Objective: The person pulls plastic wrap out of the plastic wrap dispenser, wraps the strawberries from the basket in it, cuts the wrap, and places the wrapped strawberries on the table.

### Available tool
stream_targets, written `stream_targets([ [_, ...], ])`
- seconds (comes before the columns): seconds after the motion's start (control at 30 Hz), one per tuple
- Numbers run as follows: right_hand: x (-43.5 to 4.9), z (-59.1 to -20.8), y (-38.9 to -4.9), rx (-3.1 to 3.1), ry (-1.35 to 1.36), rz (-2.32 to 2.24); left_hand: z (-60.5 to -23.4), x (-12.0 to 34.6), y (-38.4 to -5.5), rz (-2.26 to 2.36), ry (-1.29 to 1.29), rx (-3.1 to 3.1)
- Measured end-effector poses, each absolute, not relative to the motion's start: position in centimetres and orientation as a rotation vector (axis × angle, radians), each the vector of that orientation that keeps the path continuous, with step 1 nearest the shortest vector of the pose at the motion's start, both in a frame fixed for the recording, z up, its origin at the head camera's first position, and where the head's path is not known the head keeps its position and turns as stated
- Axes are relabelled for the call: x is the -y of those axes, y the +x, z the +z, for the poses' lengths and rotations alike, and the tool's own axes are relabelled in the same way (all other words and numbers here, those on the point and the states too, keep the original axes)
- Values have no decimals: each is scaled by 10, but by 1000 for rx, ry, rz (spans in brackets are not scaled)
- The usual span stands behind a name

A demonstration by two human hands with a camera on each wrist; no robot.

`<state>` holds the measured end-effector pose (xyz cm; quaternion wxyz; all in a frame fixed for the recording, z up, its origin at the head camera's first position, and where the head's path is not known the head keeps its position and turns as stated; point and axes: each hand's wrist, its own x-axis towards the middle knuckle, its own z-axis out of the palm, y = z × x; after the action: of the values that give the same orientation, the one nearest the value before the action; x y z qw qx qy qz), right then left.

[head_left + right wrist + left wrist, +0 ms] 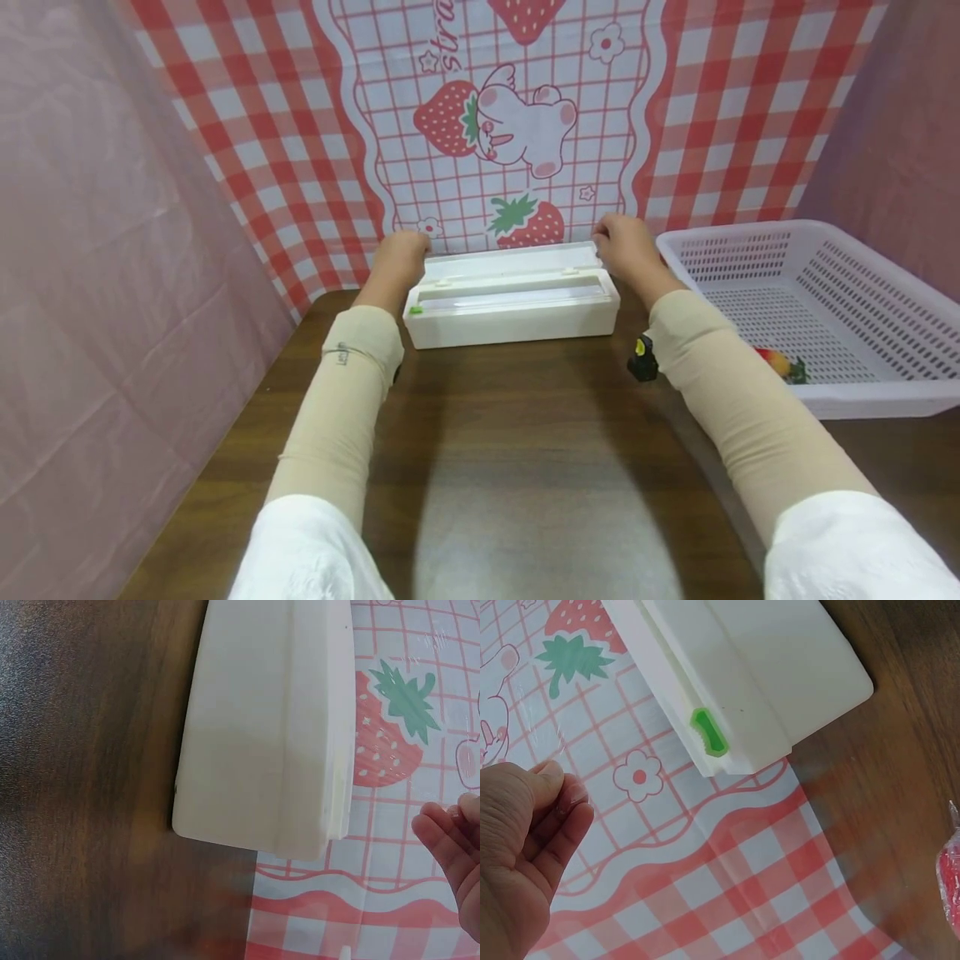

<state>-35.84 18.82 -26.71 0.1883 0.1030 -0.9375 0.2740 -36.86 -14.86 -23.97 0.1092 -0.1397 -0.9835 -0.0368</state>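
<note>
A long white cling film dispenser (517,323) lies on the table against the patterned cloth, its lid (517,260) raised at the back. A small green slider (709,733) sits at its left end. Beyond the dispenser's far left corner, my left hand (401,262) pinches the edge of clear cling film (571,796) between thumb and fingers. My right hand (628,250) is beyond the far right corner, fingertips together on the film's other side. Faint glints of film (431,641) show over the cloth in the right wrist view.
A white perforated basket (877,400) stands at the right with a red and yellow item (780,364) with green leaves in it. A red item in clear wrap (949,881) lies on the wooden table (525,467). Checked strawberry cloth (277,100) hangs behind.
</note>
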Motion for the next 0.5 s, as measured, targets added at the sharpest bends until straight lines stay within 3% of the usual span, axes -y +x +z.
stream_targets([
  [0.5, -188, -250, -356, 2628, 291, 799, -225, 146, -368, -108, -372, 2847],
])
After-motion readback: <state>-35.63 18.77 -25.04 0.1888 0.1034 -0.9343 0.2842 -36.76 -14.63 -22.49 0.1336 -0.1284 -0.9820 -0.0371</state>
